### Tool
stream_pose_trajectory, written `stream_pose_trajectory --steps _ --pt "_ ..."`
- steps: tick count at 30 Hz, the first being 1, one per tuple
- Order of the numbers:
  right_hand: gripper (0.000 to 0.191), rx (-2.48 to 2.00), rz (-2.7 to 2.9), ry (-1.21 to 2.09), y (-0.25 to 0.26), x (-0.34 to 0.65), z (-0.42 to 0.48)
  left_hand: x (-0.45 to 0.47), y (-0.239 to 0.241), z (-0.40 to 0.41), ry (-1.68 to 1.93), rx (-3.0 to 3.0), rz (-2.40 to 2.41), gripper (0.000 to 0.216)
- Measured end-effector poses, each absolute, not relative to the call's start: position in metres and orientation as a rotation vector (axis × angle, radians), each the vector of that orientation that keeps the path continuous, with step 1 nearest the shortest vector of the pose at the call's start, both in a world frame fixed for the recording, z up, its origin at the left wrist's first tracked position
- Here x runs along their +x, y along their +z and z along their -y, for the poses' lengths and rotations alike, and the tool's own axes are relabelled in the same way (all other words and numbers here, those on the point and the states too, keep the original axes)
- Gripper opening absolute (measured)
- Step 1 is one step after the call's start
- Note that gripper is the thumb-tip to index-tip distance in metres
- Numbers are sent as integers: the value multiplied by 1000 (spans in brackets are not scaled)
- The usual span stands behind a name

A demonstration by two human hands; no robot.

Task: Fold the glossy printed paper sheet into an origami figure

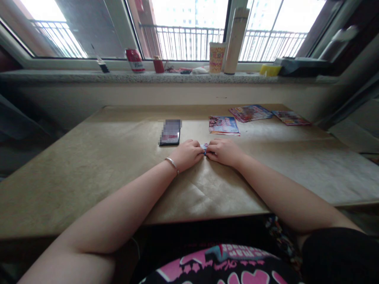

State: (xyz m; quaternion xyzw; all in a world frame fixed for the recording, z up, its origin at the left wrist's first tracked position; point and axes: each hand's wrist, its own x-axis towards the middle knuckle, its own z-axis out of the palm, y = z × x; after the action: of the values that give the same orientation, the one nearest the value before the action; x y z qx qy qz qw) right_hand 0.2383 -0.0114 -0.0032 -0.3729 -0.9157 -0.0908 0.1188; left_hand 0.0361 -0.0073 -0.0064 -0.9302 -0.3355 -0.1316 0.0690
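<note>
My left hand (189,153) and my right hand (224,151) meet at the middle of the table covered in brown paper (103,165). Both hands are closed, their fingertips pinching a small folded piece of coloured paper (204,147) between them, pressed down on the table. Most of that paper is hidden by my fingers. A silver bracelet (172,163) sits on my left wrist.
A phone (171,132) lies just beyond my left hand. Three sheets of colourful printed paper (223,125) (250,113) (291,117) lie at the far right. The windowsill (74,76) holds a red can (135,60), a paper cup (217,57) and small items.
</note>
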Motion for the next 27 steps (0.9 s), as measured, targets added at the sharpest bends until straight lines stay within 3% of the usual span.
stream_pose_trajectory --steps 9,18,27 --pt "17 -1140 2547 -183 -9 236 6 40 -7 3 -336 -2762 943 27" --pt "15 -1040 2510 120 -13 250 -1 37 -5 3 -313 -2798 969 22" --pt "15 -1236 2388 253 -17 243 -4 28 -4 1 -427 -2861 885 22"
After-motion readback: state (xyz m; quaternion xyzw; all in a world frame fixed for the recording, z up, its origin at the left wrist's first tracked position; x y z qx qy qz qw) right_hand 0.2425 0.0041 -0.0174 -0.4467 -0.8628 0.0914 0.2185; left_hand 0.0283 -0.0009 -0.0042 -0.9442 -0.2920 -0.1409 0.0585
